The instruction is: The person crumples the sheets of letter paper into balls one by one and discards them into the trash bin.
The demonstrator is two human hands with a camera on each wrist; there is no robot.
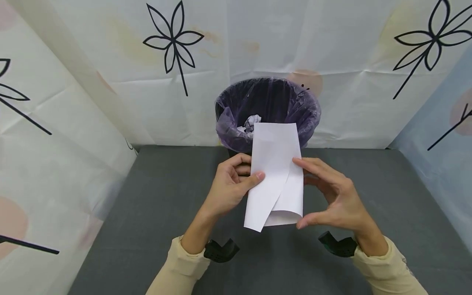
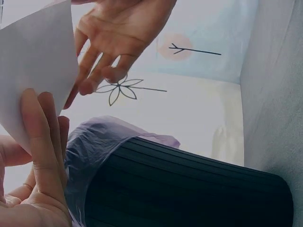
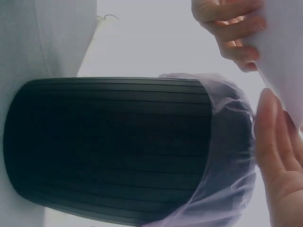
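Observation:
A folded sheet of white paper (image 1: 274,164) is held up in front of the bin, its right part lapped under a slanting edge and its lower end bulging open. My left hand (image 1: 230,186) pinches its left edge, thumb on the near face and fingers behind. At the right edge is my right hand (image 1: 333,196), its index fingertip by the upper side and its thumb at the bottom corner, fingers spread and fairly straight. The left wrist view shows the paper (image 2: 38,61) lying against the left fingers (image 2: 40,142).
A dark ribbed bin (image 3: 109,146) lined with a purple plastic bag (image 1: 232,133) stands at the back of the grey table (image 1: 166,205). Crumpled paper (image 1: 252,121) lies inside it. White flower-print sheeting (image 1: 110,53) hangs behind and at the left.

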